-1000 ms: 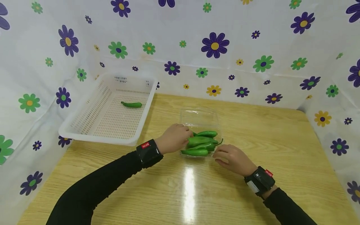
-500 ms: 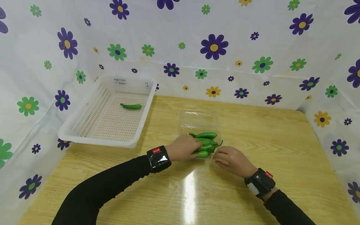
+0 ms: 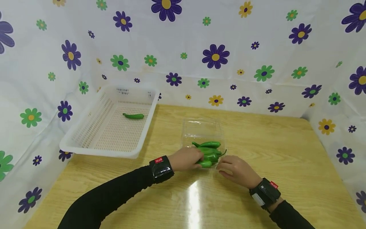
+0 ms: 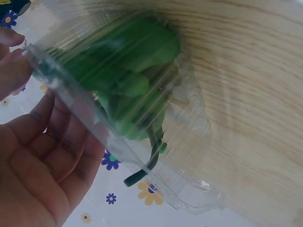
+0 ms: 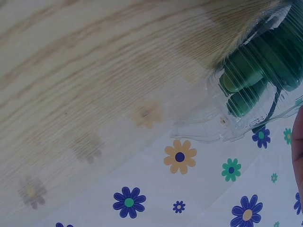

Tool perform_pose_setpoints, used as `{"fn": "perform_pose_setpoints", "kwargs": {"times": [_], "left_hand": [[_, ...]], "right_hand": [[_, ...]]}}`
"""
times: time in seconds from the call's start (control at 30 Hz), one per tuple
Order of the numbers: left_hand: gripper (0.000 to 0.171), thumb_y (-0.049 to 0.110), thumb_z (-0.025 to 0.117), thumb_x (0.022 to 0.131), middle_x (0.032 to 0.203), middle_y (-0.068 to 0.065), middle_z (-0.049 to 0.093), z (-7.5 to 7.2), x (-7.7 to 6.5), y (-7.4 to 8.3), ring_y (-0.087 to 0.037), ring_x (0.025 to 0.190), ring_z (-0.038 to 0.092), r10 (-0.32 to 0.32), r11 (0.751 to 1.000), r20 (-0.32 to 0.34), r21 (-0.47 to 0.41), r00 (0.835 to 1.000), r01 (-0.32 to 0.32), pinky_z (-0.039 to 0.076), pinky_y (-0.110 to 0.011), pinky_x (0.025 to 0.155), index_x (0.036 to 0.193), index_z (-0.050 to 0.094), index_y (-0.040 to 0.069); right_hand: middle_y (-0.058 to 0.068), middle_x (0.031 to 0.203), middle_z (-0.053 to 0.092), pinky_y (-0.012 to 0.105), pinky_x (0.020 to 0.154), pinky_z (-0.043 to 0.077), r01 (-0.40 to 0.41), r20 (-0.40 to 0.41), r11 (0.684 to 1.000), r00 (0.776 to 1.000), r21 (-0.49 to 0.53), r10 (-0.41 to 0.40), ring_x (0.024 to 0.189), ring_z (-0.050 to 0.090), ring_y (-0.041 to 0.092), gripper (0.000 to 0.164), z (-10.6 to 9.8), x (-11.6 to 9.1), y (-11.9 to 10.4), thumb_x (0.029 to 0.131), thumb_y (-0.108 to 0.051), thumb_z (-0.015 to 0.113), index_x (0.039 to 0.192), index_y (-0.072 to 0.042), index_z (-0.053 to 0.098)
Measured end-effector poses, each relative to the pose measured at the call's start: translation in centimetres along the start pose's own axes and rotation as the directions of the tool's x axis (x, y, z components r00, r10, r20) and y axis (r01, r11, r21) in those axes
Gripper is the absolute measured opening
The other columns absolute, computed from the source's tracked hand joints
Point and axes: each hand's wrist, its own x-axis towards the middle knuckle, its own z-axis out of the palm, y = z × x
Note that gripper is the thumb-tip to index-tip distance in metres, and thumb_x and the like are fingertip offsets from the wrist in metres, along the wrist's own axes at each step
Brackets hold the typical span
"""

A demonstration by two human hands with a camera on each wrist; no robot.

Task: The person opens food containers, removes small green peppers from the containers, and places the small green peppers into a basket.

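Observation:
Several green peppers [image 3: 210, 144] lie side by side in a clear plastic clamshell box [image 3: 201, 128], whose lid stands raised at the back. My left hand [image 3: 186, 158] reaches over its left side and touches the peppers, covering their left ends. In the left wrist view the fingers [image 4: 57, 137] are fairly straight behind the box's rim; what the fingertips touch is hidden there. At the front right corner, my right hand [image 3: 236, 169] pinches the box's edge with bent fingers. The right wrist view catches the box [image 5: 208, 127] and only a sliver of that hand.
At the back left stands a white perforated basket [image 3: 107, 154] with a single green pepper [image 3: 133, 116] inside. Wooden tabletop [image 3: 263, 140] surrounds the box. A flower-print cloth [image 3: 183, 38] hangs behind and along both sides.
My left hand has moved right and a little nearer, from the box's left end onto the front peppers. My right hand keeps its place at the corner. The head view has tilted slightly upward.

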Motion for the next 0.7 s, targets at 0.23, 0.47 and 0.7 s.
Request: {"fn": "perform_pose_setpoints", "kwargs": {"times": [0.23, 0.47, 0.7], "left_hand": [[0.018, 0.028, 0.064, 0.089, 0.087, 0.002, 0.055, 0.14, -0.44, 0.13, -0.006, 0.072, 0.046, 0.021, 0.999, -0.024, -0.05, 0.999, -0.022, 0.043, -0.022, 0.063, 0.094, 0.058, 0.012], [0.017, 0.026, 0.061, 0.092, 0.081, 0.004, 0.054, 0.23, -0.48, -0.21, -0.005, 0.069, 0.044, 0.044, 0.991, -0.024, -0.128, 0.999, -0.046, 0.039, -0.02, 0.061, 0.096, 0.056, 0.011], [0.022, 0.027, 0.068, 0.085, 0.087, 0.003, 0.062, -0.05, -0.53, -0.47, -0.005, 0.073, 0.047, 0.048, 0.977, -0.02, -0.205, 0.999, -0.051, 0.04, -0.021, 0.068, 0.1, 0.066, 0.01]], "right_hand": [[-0.003, 0.087, 0.062, 0.024, 0.071, 0.051, -0.011, 0.001, 1.0, 1.0, -0.019, 0.011, 0.08, 0.06, 0.01, 0.031, -0.08, -0.03, -0.2, 0.061, -0.005, 0.085, 0.087, -0.013, 0.068], [-0.003, 0.087, 0.063, 0.024, 0.071, 0.052, -0.012, -0.001, 1.0, 1.0, -0.02, 0.012, 0.08, 0.061, 0.01, 0.032, -0.16, 0.05, -0.17, 0.061, -0.005, 0.085, 0.087, -0.013, 0.069], [-0.004, 0.088, 0.063, 0.024, 0.071, 0.052, -0.014, 0.005, 1.0, 1.0, -0.012, 0.014, 0.081, 0.061, 0.01, 0.031, 0.04, -0.11, -0.15, 0.062, -0.006, 0.084, 0.088, -0.013, 0.069]]}}
